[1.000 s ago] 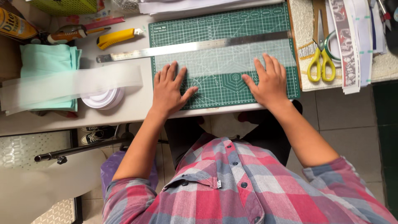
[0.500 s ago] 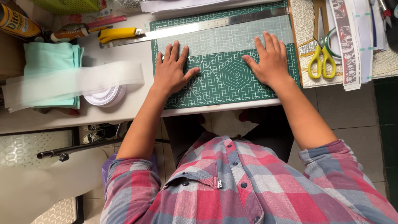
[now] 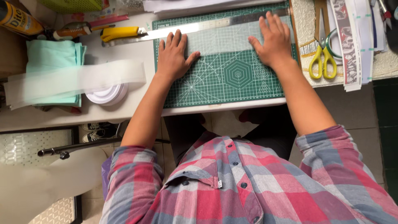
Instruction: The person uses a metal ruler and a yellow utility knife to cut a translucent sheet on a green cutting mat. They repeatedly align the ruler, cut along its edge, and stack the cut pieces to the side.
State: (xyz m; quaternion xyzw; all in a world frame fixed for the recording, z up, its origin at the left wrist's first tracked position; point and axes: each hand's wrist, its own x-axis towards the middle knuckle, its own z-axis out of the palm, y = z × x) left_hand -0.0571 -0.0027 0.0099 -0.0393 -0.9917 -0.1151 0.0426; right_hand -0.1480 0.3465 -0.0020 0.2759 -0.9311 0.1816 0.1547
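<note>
Scanning from the left of the bench [image 3: 124, 108]: finds a folded mint cloth [image 3: 49, 56] with a long translucent strip [image 3: 74, 81] draped across it and over a white round lid [image 3: 108, 94]. Would take only a brush of the forearm to drag that loose strip off the near edge.

Moving right, notes a yellow utility knife [image 3: 120, 33] lying just beside the upper left corner of the green cutting mat [image 3: 215, 87], close to the end of the steel ruler [image 3: 215, 25]. Cannot tell whether the blade is out. Risks a nick if reached for without looking, or a shove if the ruler slides leftward.

Finds the left hand [image 3: 173, 58] pressed flat, fingers spread wide and holding nothing, on a pale translucent sheet [image 3: 224, 41] covering the upper half of the mat. Could crease or skew that sheet through uneven pressure between the two palms.

Finds the right hand [image 3: 273, 41] flat as well, fingers wide and empty, fingertips touching the ruler along the far edge of the mat. Could nudge the ruler out of line with the grid, or off the sheet altogether.

Farther right, spots yellow scissors [image 3: 323, 58] and printed paper strips [image 3: 348, 45] near the right wrist. Could knock them floorward with a careless sweep outward.
</note>
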